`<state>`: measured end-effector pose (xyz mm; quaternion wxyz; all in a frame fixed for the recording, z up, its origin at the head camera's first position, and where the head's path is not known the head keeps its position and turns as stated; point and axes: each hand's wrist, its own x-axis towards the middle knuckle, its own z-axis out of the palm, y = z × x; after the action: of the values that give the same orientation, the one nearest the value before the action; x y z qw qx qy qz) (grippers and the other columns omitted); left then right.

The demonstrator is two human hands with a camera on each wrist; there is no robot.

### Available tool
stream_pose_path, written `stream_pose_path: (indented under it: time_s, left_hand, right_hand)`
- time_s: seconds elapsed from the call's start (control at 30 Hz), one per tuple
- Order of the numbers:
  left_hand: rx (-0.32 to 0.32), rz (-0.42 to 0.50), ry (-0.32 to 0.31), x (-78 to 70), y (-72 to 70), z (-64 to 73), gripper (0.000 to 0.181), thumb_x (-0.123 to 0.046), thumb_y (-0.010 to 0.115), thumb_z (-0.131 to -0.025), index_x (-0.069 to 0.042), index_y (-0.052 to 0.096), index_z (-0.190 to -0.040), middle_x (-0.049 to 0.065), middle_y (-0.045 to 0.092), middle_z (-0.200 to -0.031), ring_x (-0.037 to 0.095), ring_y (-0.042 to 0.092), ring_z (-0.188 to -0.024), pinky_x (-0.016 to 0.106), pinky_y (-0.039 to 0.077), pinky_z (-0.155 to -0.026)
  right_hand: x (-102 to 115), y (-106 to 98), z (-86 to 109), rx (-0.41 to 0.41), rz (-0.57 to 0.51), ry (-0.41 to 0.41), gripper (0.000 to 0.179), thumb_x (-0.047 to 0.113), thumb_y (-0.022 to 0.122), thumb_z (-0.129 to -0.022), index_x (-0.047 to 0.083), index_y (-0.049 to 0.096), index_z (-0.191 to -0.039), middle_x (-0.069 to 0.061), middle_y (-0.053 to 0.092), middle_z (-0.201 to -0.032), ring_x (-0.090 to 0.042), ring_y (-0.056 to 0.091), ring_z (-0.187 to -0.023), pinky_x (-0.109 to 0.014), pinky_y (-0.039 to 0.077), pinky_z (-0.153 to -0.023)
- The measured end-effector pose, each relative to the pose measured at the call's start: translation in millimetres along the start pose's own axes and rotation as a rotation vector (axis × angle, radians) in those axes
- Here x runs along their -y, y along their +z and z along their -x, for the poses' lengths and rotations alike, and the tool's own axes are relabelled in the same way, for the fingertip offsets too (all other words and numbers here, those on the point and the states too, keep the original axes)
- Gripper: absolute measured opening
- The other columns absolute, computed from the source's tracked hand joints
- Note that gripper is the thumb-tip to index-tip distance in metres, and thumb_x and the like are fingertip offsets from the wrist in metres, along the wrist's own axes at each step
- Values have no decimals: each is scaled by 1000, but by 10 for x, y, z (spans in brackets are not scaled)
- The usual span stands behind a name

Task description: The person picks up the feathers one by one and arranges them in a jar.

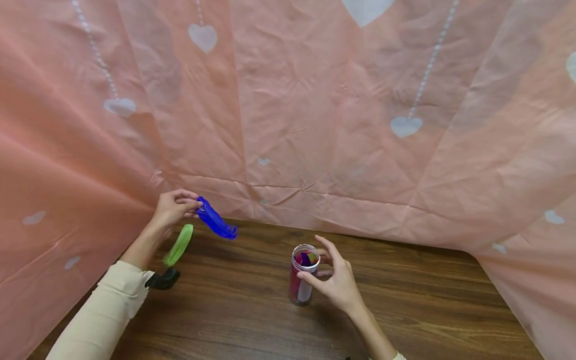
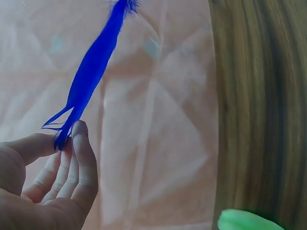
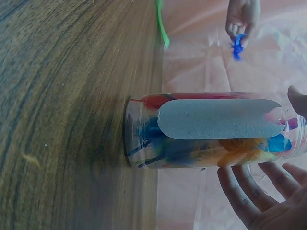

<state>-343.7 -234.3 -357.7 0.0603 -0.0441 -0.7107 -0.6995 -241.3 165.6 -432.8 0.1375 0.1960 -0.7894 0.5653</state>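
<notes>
Off the table at the left, my left hand (image 1: 173, 207) pinches a blue feather (image 1: 217, 220) by one end between thumb and fingers. In the left wrist view the blue feather (image 2: 93, 72) points up from the fingertips, with a few split strands near the grip. A clear jar (image 1: 300, 290) of colourful feathers stands upright on the table, its mouth uncovered. My right hand (image 1: 337, 282) is curved round its upper part, thumb at the near side, index finger raised. The right wrist view shows a pale label (image 3: 218, 119) on the jar and fingertips right at its wall.
A light green feather (image 1: 180, 245) appears beside the left forearm. The wooden table (image 1: 252, 320) backs onto a pink cloth (image 1: 288, 125) with white hearts, which also rises at the left and right sides. A black wrist strap (image 1: 163, 280) sits at the left cuff.
</notes>
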Motion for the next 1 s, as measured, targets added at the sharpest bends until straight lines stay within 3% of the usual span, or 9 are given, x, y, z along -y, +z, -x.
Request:
stream_pose_path:
  time_s: [0.23,0.47,0.8,1.0]
  left_hand:
    - [40,-27,47,-147,166,36,12,12,66,-94,15,61,-105,-4,72,-75,7,71,-65,27,62,-66]
    - [71,28,54,-251,302,70,12,14,65,-93,15,60,-104,-2,72,-75,9,72,-66,28,63,-65]
    - [70,-62,84,-385,526,144,22,12,69,-91,18,60,-109,-6,70,-77,5,70,-68,28,62,-66]
    - [93,-55,96,-405,656,145,22,15,70,-88,18,60,-108,-4,71,-79,4,70,-71,26,62,-66]
  right_hand:
    - [4,-1,-1,-2,5,-4,82,6,91,-78,5,49,-148,-15,74,-112,-34,73,-95,-33,63,-71]
    - [10,-2,6,-1,4,2,82,7,91,-78,6,49,-148,-14,74,-112,-35,73,-96,-32,63,-72]
    - [18,2,6,-2,-7,8,82,7,91,-78,5,49,-148,-14,74,-112,-32,73,-96,-31,63,-72]
    - [16,4,4,-4,-13,13,82,7,92,-77,6,49,-148,-14,74,-111,-36,72,-96,-32,63,-72]
